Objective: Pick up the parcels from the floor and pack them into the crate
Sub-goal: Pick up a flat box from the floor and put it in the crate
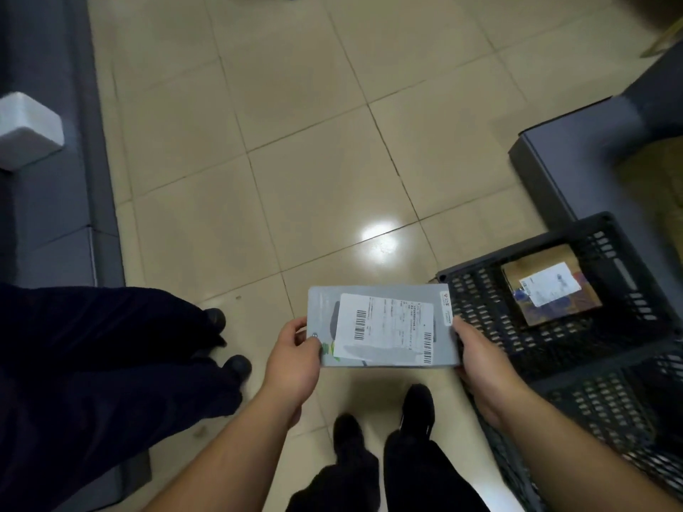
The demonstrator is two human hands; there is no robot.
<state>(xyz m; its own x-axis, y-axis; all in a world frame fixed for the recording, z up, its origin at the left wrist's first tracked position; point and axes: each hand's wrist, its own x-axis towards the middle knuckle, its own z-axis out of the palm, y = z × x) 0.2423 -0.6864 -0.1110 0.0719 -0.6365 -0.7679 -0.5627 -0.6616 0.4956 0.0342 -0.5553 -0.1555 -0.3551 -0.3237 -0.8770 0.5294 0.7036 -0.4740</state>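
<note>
Your shoes (384,419) stand on the floor at six o'clock. Just above them your left hand (295,360) and right hand (480,364) each grip a short end of the flat grey parcel (380,327), thumbs on top, label up, held level over the tiled floor (295,142). At three o'clock, just beside it, the black crate (591,364) holds a brown parcel (550,286). At nine o'clock stands another person's legs (111,349); beyond, a white box (26,131).

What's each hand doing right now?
Left hand: holds the grey parcel by its left end.
Right hand: holds the same parcel's right end.
</note>
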